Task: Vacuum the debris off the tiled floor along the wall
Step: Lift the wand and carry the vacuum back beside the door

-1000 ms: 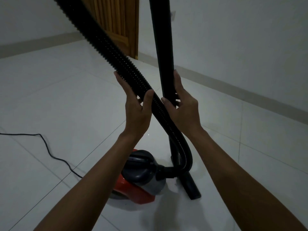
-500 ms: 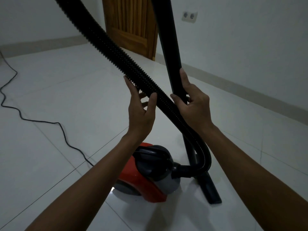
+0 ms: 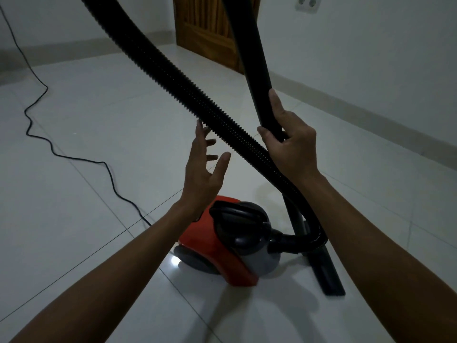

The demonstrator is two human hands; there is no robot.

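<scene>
The person stands over a red and grey vacuum cleaner [image 3: 222,246] that sits on the white tiled floor [image 3: 99,144], both bare forearms stretched out ahead. The right hand [image 3: 291,147] is wrapped round the smooth black wand [image 3: 252,58], thumb lying up along the tube and fingers curled behind it; the wand leans a little and runs down to the flat floor nozzle [image 3: 324,271], which rests on the tiles just right of the machine. The left hand [image 3: 202,169] is spread, fingers straight and apart, its fingertips at the underside of the ribbed black hose [image 3: 173,78]; whether they touch it I cannot tell. That hose slants from the upper left across the front of the wand, passes below the right hand and loops round into the vacuum's front. A thin black power cord [image 3: 49,144] snakes over the tiles at the left. The wall [image 3: 371,58] with its grey skirting runs along the right, carrying a double socket [image 3: 308,1], and a wooden door [image 3: 205,28] stands at the far end
</scene>
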